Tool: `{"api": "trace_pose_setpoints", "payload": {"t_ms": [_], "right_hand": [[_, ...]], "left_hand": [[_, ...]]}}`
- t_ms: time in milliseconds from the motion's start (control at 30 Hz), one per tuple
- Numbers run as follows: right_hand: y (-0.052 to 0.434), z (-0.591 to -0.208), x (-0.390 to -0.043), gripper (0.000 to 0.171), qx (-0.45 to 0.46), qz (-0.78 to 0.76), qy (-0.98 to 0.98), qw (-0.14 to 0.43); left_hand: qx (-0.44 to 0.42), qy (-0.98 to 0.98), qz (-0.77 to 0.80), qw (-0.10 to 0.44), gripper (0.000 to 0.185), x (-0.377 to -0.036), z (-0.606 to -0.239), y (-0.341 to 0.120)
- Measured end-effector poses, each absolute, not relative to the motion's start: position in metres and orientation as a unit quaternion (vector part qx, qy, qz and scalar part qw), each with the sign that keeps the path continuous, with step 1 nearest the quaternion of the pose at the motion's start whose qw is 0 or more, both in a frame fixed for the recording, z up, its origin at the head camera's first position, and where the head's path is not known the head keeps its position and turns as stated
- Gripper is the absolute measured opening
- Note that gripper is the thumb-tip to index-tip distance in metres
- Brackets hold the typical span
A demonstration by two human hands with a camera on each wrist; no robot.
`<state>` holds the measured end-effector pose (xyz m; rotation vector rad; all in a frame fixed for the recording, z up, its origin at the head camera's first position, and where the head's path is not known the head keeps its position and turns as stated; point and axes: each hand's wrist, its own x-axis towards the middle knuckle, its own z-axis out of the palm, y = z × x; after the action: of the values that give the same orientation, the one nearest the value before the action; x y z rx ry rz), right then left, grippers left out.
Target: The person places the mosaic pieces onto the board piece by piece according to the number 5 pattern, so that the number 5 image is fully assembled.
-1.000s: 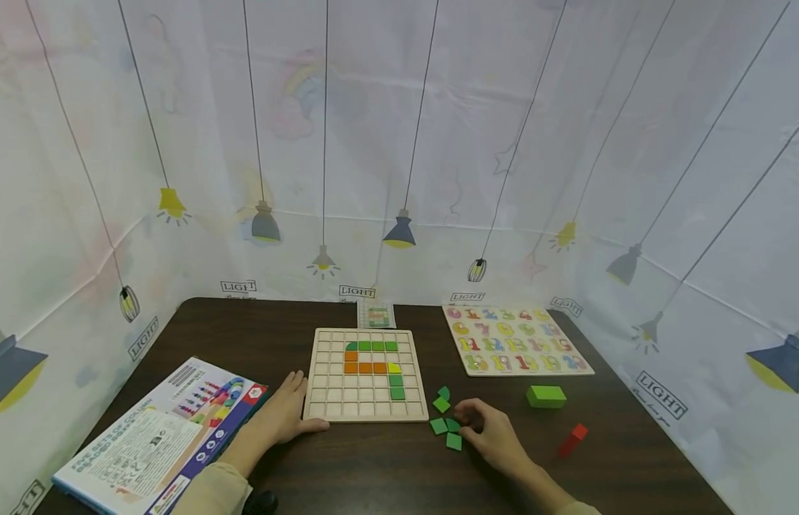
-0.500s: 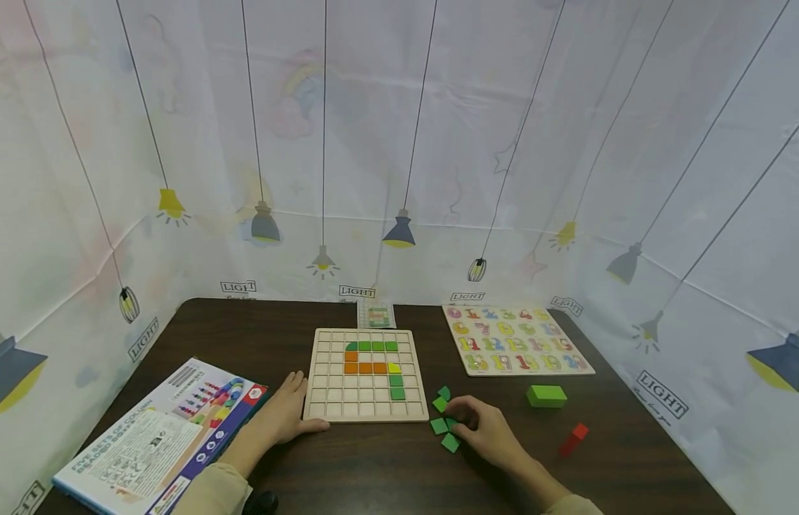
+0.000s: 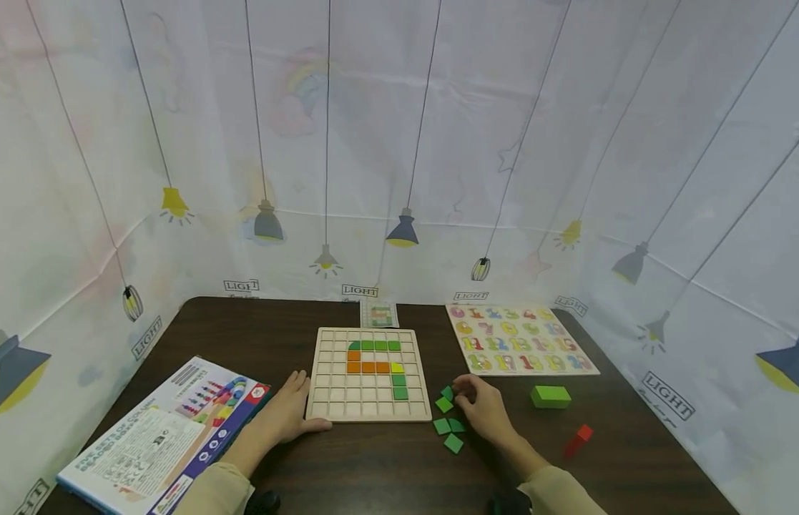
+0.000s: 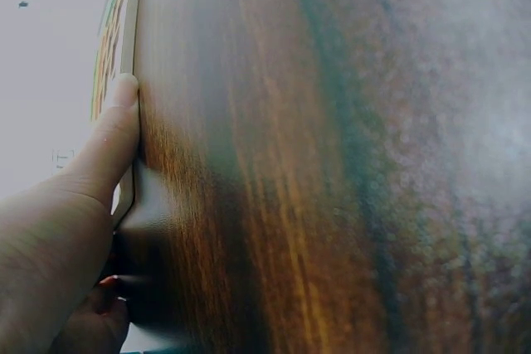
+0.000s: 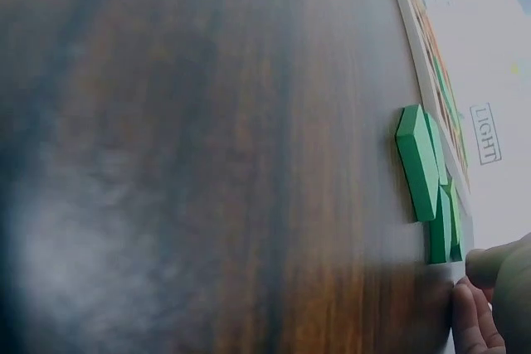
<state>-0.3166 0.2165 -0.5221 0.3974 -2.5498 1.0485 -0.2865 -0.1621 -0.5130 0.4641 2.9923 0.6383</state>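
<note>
Green tiles (image 3: 453, 443), pale gridded board (image 3: 367, 394), orange, yellow and green pieces (image 3: 369, 368), dark-brown wood-grained table (image 3: 367, 472)

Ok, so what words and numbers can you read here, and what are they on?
"LIGHT": on the curtain, printed several times; the little writing under it is too small to read.
"7": on the number board.
"11": on the number board too; its other numbers are too blurry for me to be sure.
The box has lots of writing, but it's too small and blurry to read.
</note>
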Motion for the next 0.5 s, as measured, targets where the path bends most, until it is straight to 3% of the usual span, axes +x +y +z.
{"api": "trace_pose_setpoints", "payload": {"t_ms": [500], "right_hand": [[0.2123, -0.5228, -0.326, 0.019, 0.142, 0.344, -0.913, 0.164]], "left_hand": [[0.148, 0.966, 0.211, 0.018, 0.1, -0.2861, -0.5125, -0.1623]]}}
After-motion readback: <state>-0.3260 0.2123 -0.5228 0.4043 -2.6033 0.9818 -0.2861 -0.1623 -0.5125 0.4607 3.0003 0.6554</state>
